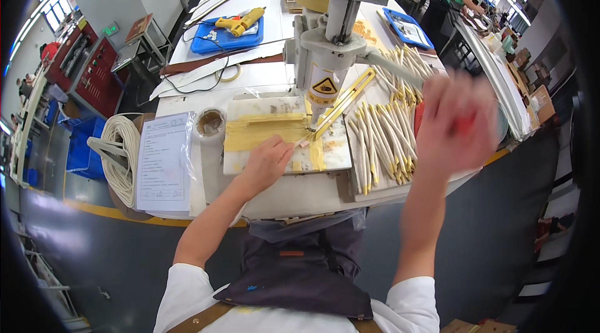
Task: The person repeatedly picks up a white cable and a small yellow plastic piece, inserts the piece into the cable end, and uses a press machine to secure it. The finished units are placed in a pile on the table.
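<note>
A white table (pixel 265 76) is filling the middle of a workshop. The left hand (pixel 269 161) is reaching over a taped slab (pixel 237 163), fingertips gathered; whether they are pinching the small pale piece (pixel 304 143) beside them, I cannot tell. The piece is lying just right of those fingertips, by the tip of the press (pixel 322 51), well left of the blurred right hand (pixel 459 121), which is wrapping the end of the lever (pixel 394 69). The piece is looking short and narrow. One slab, one piece, one press and one lever are showing
</note>
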A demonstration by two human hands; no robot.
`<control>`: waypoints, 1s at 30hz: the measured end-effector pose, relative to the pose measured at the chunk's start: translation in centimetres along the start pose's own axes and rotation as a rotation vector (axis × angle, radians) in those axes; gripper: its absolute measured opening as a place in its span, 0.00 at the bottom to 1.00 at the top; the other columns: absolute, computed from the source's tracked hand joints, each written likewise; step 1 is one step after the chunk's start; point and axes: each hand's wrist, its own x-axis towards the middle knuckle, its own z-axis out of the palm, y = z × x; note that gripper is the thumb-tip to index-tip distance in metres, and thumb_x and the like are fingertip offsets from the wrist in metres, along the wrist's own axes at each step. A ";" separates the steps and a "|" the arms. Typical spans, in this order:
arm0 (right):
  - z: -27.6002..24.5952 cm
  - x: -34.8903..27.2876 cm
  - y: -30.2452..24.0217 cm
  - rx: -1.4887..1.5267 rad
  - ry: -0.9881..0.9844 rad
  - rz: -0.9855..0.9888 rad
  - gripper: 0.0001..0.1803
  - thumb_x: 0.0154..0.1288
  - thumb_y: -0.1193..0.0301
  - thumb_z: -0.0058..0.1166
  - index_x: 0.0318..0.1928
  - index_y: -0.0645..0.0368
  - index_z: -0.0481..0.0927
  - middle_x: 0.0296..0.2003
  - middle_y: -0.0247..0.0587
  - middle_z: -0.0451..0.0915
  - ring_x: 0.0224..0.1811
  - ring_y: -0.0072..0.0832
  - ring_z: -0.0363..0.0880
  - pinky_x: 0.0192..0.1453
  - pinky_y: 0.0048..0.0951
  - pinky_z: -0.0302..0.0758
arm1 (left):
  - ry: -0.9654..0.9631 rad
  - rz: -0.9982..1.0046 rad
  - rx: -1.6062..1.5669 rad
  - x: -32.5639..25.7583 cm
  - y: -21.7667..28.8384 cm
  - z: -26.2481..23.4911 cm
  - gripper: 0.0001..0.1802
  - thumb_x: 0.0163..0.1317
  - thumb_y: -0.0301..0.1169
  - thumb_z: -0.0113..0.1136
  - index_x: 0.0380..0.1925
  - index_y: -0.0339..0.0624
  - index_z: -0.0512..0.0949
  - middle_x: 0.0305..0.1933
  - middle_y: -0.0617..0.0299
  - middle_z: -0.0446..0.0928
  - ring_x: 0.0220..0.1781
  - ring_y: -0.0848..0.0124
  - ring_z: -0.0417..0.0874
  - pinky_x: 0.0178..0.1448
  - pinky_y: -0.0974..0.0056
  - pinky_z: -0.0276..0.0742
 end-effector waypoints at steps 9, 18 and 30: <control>-0.6 -3.3 -1.5 -0.227 -0.044 0.093 0.27 0.78 0.48 0.46 0.33 0.60 0.73 0.22 0.40 0.73 0.28 0.35 0.74 0.49 0.43 0.74 | 0.086 -0.145 -0.093 -0.4 -0.2 -0.1 0.08 0.63 0.25 0.66 0.41 0.35 0.84 0.32 0.56 0.79 0.28 0.64 0.80 0.33 0.62 0.76; 2.4 11.3 1.4 -0.220 0.217 0.450 0.24 0.74 0.50 0.50 0.38 0.60 0.74 0.20 0.33 0.68 0.25 0.25 0.68 0.39 0.28 0.68 | 0.271 -0.331 -0.172 -0.9 -1.2 0.2 0.14 0.57 0.23 0.69 0.44 0.32 0.83 0.25 0.64 0.76 0.23 0.79 0.74 0.29 0.72 0.72; -3.2 -15.5 12.0 -1.246 -0.626 0.605 0.17 0.59 0.67 0.56 0.47 0.50 0.90 0.67 0.57 0.72 0.69 0.51 0.69 0.73 0.48 0.65 | 0.286 -0.385 -0.265 -0.7 -1.1 0.6 0.17 0.59 0.22 0.64 0.49 0.31 0.81 0.24 0.64 0.77 0.21 0.81 0.75 0.28 0.72 0.71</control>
